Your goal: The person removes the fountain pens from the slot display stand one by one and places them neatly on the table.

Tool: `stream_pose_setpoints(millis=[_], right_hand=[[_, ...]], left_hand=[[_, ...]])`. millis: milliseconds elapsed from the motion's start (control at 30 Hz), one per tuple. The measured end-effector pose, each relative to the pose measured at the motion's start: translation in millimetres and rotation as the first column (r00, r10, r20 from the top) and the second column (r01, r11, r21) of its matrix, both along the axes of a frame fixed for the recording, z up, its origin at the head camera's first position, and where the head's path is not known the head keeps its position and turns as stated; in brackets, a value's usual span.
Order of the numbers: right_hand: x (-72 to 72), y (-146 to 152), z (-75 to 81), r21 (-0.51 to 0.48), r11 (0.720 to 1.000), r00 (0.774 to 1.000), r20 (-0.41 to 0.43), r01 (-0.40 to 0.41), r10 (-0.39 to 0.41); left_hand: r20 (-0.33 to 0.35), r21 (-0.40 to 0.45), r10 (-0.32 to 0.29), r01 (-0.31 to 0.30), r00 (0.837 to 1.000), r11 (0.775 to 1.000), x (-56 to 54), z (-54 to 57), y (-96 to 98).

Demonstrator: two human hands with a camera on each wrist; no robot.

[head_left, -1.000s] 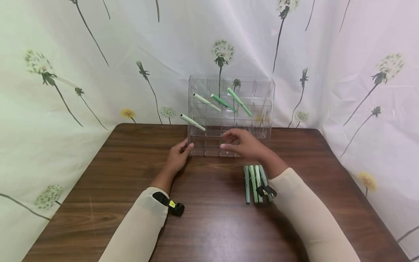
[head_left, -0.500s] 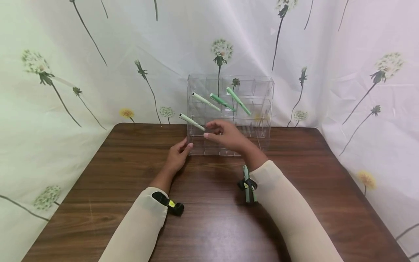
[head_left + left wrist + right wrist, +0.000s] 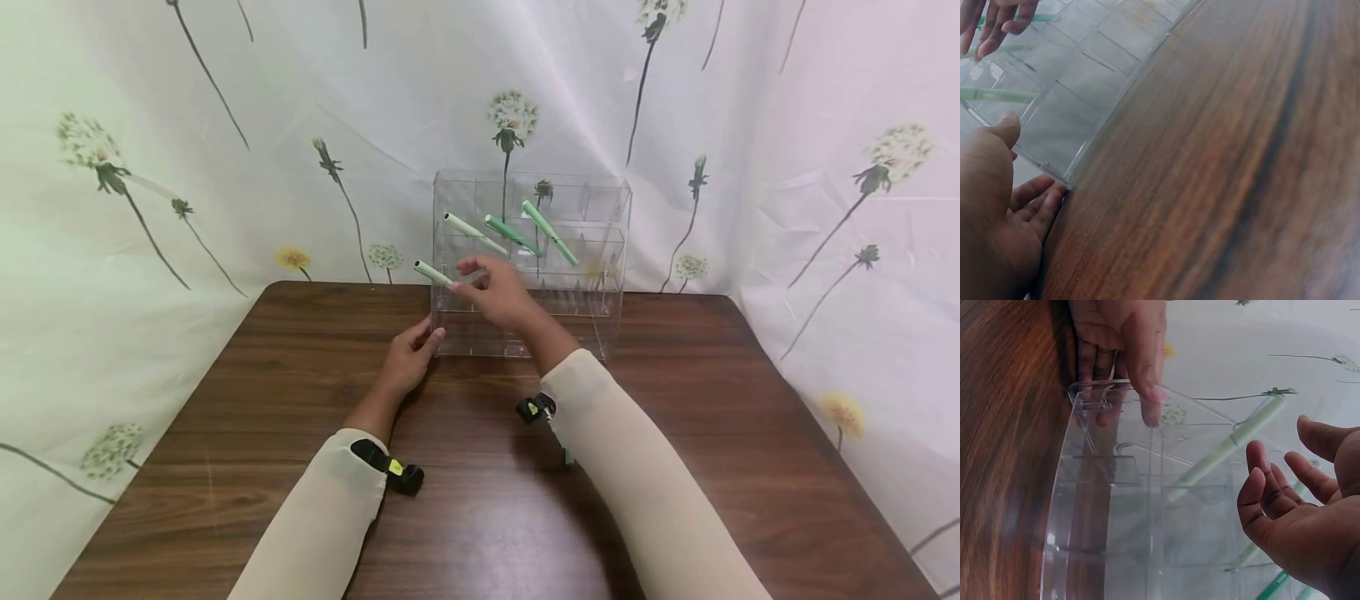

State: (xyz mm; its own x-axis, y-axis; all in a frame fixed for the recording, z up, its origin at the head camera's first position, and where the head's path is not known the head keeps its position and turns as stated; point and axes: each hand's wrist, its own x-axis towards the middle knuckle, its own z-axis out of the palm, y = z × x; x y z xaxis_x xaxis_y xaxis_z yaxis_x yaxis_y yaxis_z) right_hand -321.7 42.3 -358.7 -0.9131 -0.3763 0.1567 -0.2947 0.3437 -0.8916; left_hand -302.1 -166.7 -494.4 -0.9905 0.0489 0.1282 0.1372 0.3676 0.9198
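A clear plastic organizer [image 3: 609,208] with several compartments stands at the back of the table. My left hand [image 3: 405,362] holds its lower left side, thumb in front and other fingers at the side in the left wrist view. A pale green pen [image 3: 432,272] leans out of a left compartment. Close to it hovers my right hand [image 3: 498,293], fingers bent but apart; the right wrist view shows a gap between the fingers and that pen [image 3: 1229,450]. Higher up lean another pale pen [image 3: 475,233], a dark green pen [image 3: 510,234] and a light green pen [image 3: 550,232].
Under my right sleeve, the end of a pen [image 3: 569,457] shows on the brown wooden table [image 3: 480,517]; the sleeve hides the others there. A white curtain with dandelion prints [image 3: 420,100] hangs behind and on both sides.
My right hand has moved left and up across the organizer's front to the lower left pen. The right sleeve has come over the pens on the table. My left hand stays put.
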Motion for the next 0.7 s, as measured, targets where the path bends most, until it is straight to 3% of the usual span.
stream_pose_setpoints(millis=[133, 433, 700], right_hand=[[-4.0, -10.2, -3.9, -0.015, 1.0, 1.0, 0.012, -0.015, 0.015], [-8.7, -26.9, -8.9, -0.014, 0.998, 0.995, 0.084, 0.058, -0.056], [-11.4, -33.0, -13.9, -0.063, 0.995, 0.987, 0.145, 0.073, -0.063]], left_hand=[[-0.006, 0.015, 0.001, -0.001, 1.0, 1.0, -0.8, -0.7, 0.5], [-0.027, 0.042, -0.006, 0.007, 1.0, 0.999, 0.1, 0.1, 1.2], [-0.03, 0.04, -0.015, 0.016, 0.999, 0.999, -0.6, -0.1, 0.7]])
